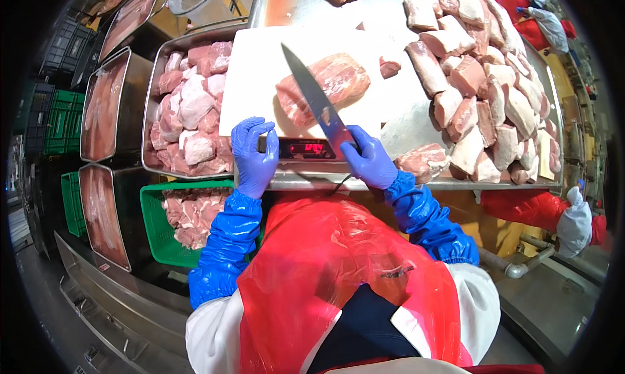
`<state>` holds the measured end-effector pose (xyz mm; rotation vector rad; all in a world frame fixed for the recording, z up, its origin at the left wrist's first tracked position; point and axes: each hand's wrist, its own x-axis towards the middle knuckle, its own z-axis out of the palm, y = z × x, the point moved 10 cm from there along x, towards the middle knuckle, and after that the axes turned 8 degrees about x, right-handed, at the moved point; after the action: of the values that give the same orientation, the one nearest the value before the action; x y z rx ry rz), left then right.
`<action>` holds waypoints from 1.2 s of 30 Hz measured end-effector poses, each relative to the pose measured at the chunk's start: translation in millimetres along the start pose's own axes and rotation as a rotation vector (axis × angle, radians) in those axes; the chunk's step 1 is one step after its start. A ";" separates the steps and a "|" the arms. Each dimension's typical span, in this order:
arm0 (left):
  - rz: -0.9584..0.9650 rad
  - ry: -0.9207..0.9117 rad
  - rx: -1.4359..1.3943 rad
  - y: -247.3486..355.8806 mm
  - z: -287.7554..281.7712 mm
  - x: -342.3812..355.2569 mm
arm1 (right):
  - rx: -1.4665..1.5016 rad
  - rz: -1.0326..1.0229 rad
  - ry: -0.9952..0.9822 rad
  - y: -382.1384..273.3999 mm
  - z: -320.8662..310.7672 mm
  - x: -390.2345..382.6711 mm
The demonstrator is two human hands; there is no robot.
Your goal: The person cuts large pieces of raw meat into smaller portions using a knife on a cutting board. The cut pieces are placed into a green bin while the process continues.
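My right hand [371, 159], in a purple glove, grips a long knife [316, 100]. Its blade points up and left, passing over a raw piece of meat [332, 84] on the white board [254, 61]; whether blade and meat touch I cannot tell. At the board's near edge sits a scale display [309, 149] with red lit digits. Beside its left end is my left hand [252, 158], also gloved, with fingers curled around a small dark part that I cannot make out. A small meat scrap [390, 67] lies right of the large piece.
Many pale meat chunks [485, 100] are heaped on the steel table at right. Left of the board stands a metal tub [148, 123] of meat, with a green crate [153, 227] of trimmings below. Metal bins [107, 107] line the far left. Co-workers [547, 218] stand at right.
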<state>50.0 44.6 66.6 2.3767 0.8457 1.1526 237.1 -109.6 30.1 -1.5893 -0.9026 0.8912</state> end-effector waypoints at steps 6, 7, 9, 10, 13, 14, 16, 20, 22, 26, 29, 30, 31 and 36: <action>0.141 -0.001 -0.062 12.6 30.7 22.7 | -0.270 -0.123 0.045 -53.3 41.8 50.0; 0.157 -0.009 -0.072 7.0 34.4 21.8 | -0.376 -0.167 0.028 -52.7 45.0 47.8; 0.180 -0.005 -0.065 2.3 36.7 21.9 | -0.417 -0.129 -0.053 -29.6 43.9 21.1; 0.182 0.001 -0.058 1.9 37.7 20.4 | -0.439 -0.109 -0.104 -22.4 40.2 0.2; 0.163 0.011 -0.032 3.3 37.9 20.6 | -0.832 -0.030 -0.172 -23.6 21.4 -62.6; 0.124 -0.006 0.040 -4.6 38.4 22.0 | -0.983 0.001 -0.205 -25.1 14.9 -80.5; 0.055 -0.051 0.173 -30.2 37.0 19.8 | -1.181 0.056 -0.304 -42.9 1.4 -108.2; -0.225 -0.193 -0.164 -22.1 47.0 34.8 | -0.817 -0.075 -0.107 -89.0 -12.7 -99.1; -0.377 -0.334 -0.214 -43.1 67.2 34.2 | -0.396 -0.019 0.002 -94.1 4.5 -67.3; -0.359 -0.370 -0.502 -53.4 71.7 35.4 | -0.111 -0.072 0.194 -77.6 53.9 55.6; -0.287 -0.389 -0.492 -53.2 70.6 38.9 | -0.312 0.059 0.133 -62.7 74.8 77.5; -0.276 -0.312 -0.516 -63.9 64.6 42.4 | -0.400 0.118 0.071 -58.6 81.7 75.9; -0.287 -0.336 -0.512 -73.5 66.4 43.8 | -0.560 0.213 0.012 -50.5 87.2 42.7; -0.321 -0.527 -0.517 -72.2 66.7 46.0 | -0.714 0.245 -0.050 -85.6 84.4 -65.3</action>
<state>100.0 124.9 13.3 1.8863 0.6172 0.4955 123.8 -118.8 106.2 -2.3362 -1.1549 0.8198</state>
